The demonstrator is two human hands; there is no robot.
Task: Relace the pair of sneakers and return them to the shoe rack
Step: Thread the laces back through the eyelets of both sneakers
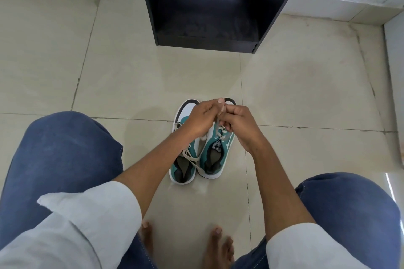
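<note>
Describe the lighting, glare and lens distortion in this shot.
Head view: soft, even daylight with faint shadows on the floor tiles; a bright glare streak at the right edge; wide-angle bending bulges the knees and slants the shoe rack; both hands and sneakers look sharp.

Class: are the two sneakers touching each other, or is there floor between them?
Touching. The head view shows the left sneaker pressed against the right sneaker along their inner sides.

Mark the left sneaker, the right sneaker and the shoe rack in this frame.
left sneaker (183, 167): head view, on its dark insole near the heel.
right sneaker (213, 160): head view, on its dark insole near the heel.
shoe rack (150, 6): head view, on its black left side panel.
</note>
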